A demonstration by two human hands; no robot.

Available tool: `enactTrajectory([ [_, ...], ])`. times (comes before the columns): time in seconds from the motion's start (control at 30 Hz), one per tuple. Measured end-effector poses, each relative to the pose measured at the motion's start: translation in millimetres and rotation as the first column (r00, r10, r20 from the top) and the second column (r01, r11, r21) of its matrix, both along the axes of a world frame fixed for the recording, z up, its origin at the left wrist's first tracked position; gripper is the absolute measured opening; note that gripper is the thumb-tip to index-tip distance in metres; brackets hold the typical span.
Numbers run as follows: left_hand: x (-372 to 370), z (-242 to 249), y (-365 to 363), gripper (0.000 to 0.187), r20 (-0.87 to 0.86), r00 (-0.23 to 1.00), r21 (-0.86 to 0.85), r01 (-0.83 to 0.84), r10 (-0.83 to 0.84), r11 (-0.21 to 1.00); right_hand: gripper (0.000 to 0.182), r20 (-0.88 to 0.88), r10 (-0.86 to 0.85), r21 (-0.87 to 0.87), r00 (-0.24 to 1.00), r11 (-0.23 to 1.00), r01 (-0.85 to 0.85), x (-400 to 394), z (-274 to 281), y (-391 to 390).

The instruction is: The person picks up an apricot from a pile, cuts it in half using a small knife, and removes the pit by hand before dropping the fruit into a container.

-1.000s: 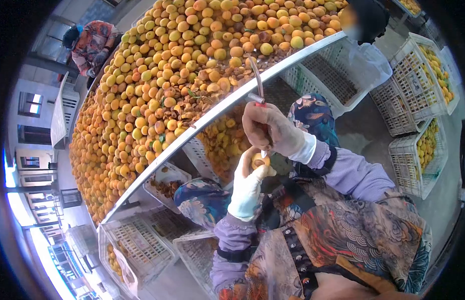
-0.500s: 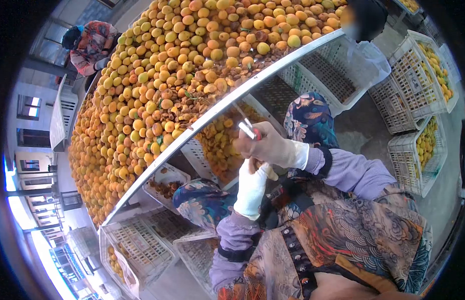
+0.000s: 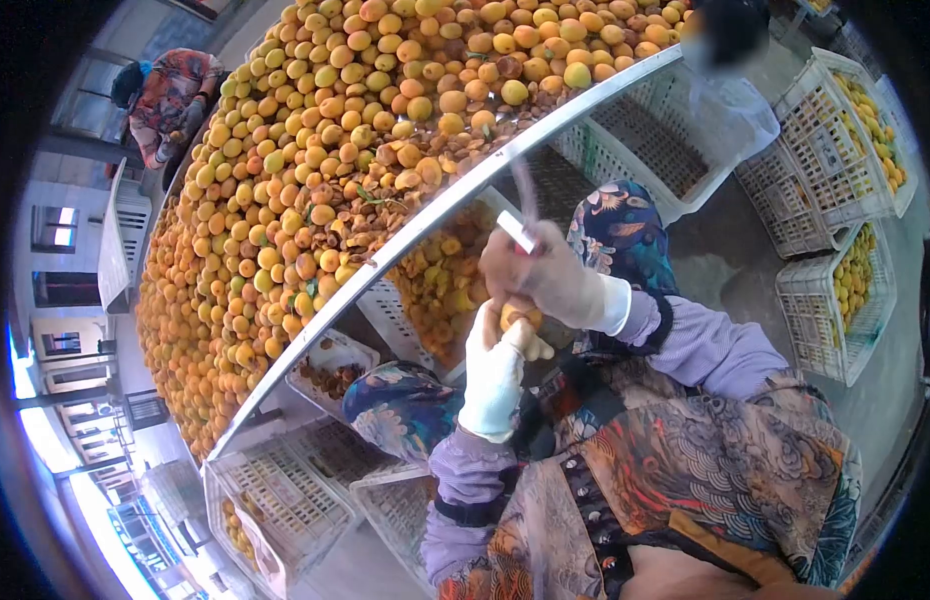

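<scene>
My left hand (image 3: pixel 497 365), in a white glove, is closed on an apricot (image 3: pixel 522 316) just below my right hand. My right hand (image 3: pixel 545 277), also gloved, is wrapped round a slim tool (image 3: pixel 516 232) with a white part and a thin, blurred, blade-like end that points up and away from me. Its fingertips are right at the apricot. Under both hands stands a crate of opened apricot pieces (image 3: pixel 430 290). Beyond the white table edge (image 3: pixel 425 235) lies a big heap of whole apricots (image 3: pixel 285 190), with brownish pieces near the edge.
White crates filled with apricots (image 3: pixel 850 285) stand stacked at the right. More crates (image 3: pixel 285 480) stand at lower left, and a small tray of dark bits (image 3: pixel 335 365) is beside my knee. One person (image 3: pixel 170 100) works at the far left; another head (image 3: pixel 730 35) shows at top right.
The tool in my right hand has swung from pointing up-left to nearly upright. The apricot in my left hand shows more now. The person at far left has shifted posture.
</scene>
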State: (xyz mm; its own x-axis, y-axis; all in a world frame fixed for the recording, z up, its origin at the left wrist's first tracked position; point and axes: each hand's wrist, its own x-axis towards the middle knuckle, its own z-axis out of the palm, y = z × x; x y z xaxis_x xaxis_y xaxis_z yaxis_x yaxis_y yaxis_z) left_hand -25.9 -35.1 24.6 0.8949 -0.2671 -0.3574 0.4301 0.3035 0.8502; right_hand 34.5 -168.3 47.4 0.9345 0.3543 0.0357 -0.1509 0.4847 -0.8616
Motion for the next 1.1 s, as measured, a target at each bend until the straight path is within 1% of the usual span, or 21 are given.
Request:
enactTrajectory([
  [0.03,0.6,0.3,0.5,0.033,-0.002,1.000,0.045,-0.010,0.010,0.999,0.030,0.025,-0.047,0.132,0.999,0.990,0.043,5.0,-1.7,-3.9],
  [0.07,-0.6,-0.1,0.9,0.033,-0.001,1.000,0.045,-0.014,0.014,0.999,0.031,0.046,-0.096,0.264,0.994,0.961,0.081,11.3,-1.5,-8.0],
  [0.1,-2.7,-0.6,1.6,0.035,0.005,1.000,0.030,0.002,-0.002,1.000,0.033,0.057,-0.061,0.263,0.997,0.964,0.044,17.1,0.9,-14.4],
  [0.13,-4.5,-0.8,1.9,0.037,0.009,1.000,0.016,0.023,-0.024,1.000,0.033,0.056,-0.067,0.266,0.996,0.963,0.050,14.4,3.2,-12.5],
  [0.2,-3.4,0.3,1.0,0.041,0.015,1.000,-0.019,0.010,-0.010,1.000,0.034,-0.063,-0.034,0.104,0.997,0.994,0.040,6.1,7.9,-4.0],
  [0.27,-1.1,-4.0,5.7,0.043,0.043,0.998,-0.057,0.052,-0.049,0.997,0.033,-0.080,-0.003,0.128,0.997,0.992,0.013,5.4,3.6,-2.3],
  [0.3,-3.1,-5.4,6.9,0.055,0.046,0.997,-0.078,0.066,-0.063,0.995,0.032,-0.086,0.021,0.128,0.996,0.992,-0.010,7.3,1.2,-4.7],
  [0.33,-5.0,-5.2,7.3,0.055,0.040,0.997,-0.076,0.063,-0.060,0.995,0.032,-0.094,0.044,0.130,0.995,0.991,-0.031,8.1,-1.4,-5.5],
  [0.4,-4.7,-2.3,4.8,0.056,0.005,0.998,-0.133,0.066,-0.066,0.989,0.032,-0.122,0.018,0.097,0.992,0.995,-0.006,8.4,-2.6,-4.9],
  [0.5,-4.3,-2.5,5.7,0.054,0.000,0.996,-0.158,0.084,-0.085,0.984,0.034,-0.074,0.045,0.077,0.996,0.996,-0.039,7.2,-1.4,-5.0],
  [0.57,-4.9,-3.8,7.5,0.053,-0.003,0.996,-0.175,0.088,-0.090,0.981,0.034,-0.114,0.146,0.169,0.983,0.978,-0.126,10.3,-4.4,-7.2],
  [0.7,-8.4,-6.2,4.7,0.047,-0.019,0.996,-0.148,0.081,-0.085,0.986,0.034,-0.098,0.209,0.209,0.973,0.960,-0.185,12.3,-9.4,-6.5],
  [0.77,-8.7,-7.3,3.9,0.045,-0.030,0.997,-0.148,0.063,-0.068,0.987,0.035,-0.127,0.163,0.087,0.978,0.984,-0.153,8.9,-12.0,-1.7],
  [0.8,-7.6,-8.0,4.1,0.043,-0.043,0.995,-0.135,0.086,-0.093,0.987,0.035,-0.127,0.164,0.088,0.978,0.984,-0.153,9.5,-15.6,-1.7],
  [0.87,-7.9,-8.5,3.4,0.042,-0.062,0.991,-0.123,0.112,-0.121,0.986,0.035,-0.113,0.218,0.068,0.969,0.975,-0.211,9.3,-22.5,-4.6],
  [0.9,-7.3,-8.2,3.0,0.041,-0.067,0.989,-0.140,0.119,-0.129,0.983,0.040,-0.143,0.238,0.130,0.961,0.967,-0.220,10.0,-18.5,-5.1],
  [0.93,-6.6,-8.0,2.8,0.041,-0.071,0.988,-0.157,0.125,-0.137,0.980,0.040,-0.143,0.236,0.130,0.961,0.967,-0.218,11.3,-22.5,-6.7],
  [1.0,-6.9,-11.6,1.9,0.041,-0.067,0.991,-0.132,0.110,-0.120,0.985,0.047,-0.258,0.296,0.433,0.920,0.886,-0.164,13.5,-33.9,-10.1],
  [1.03,-6.0,-12.4,0.9,0.041,-0.058,0.993,-0.107,0.094,-0.100,0.990,0.049,-0.315,0.244,0.398,0.917,0.911,-0.105,10.4,-37.6,-8.0],
  [1.07,-4.9,-11.7,-0.2,0.041,-0.055,0.993,-0.104,0.096,-0.102,0.990,0.049,-0.312,0.243,0.400,0.919,0.911,-0.105,11.9,-43.9,-7.9],
  [1.1,-5.1,-11.2,-1.3,0.040,-0.012,0.997,-0.021,0.080,-0.081,0.997,0.049,-0.345,0.240,0.485,0.907,0.873,-0.047,11.9,-52.4,-7.9],
])
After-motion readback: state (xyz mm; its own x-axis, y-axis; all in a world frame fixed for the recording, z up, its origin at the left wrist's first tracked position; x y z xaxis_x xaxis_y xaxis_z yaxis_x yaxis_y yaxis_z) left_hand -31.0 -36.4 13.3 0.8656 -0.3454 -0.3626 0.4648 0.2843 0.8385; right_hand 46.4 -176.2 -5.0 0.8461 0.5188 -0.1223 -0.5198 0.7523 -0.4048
